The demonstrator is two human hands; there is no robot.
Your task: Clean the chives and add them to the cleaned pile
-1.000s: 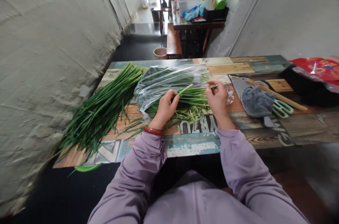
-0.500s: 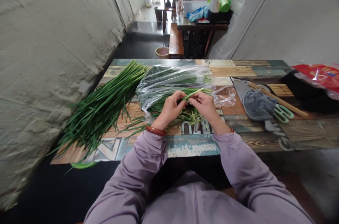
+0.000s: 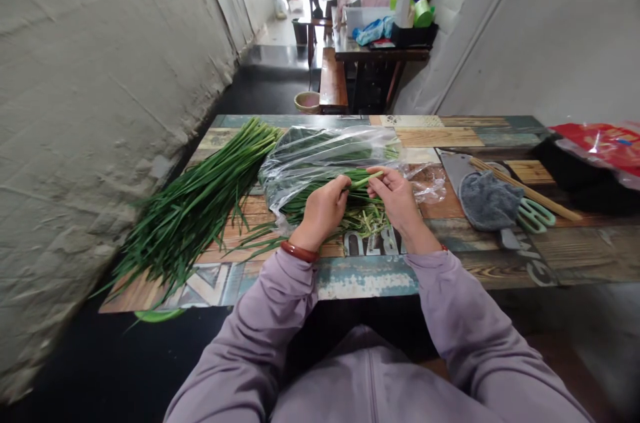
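Observation:
My left hand is closed round a few garlic chives, whose pale ends point right. The fingertips of my right hand pinch at those pale ends. Under and behind both hands lies a clear plastic bag with more chives in and on it. Pale trimmings and bits of leaf are heaped on the table just below my hands. To the left, a large loose pile of chives stretches diagonally, leaf tips toward the near left corner.
On the right of the patterned table lie a cleaver, a grey cloth, wooden chopsticks and green-handled scissors. A red bag rests on something black. Beyond stand a bench and another table; a person sits far back.
My hands have moved apart a little, the right one sliding right toward the pale ends of the chives. At the far end, more of the person has come into view.

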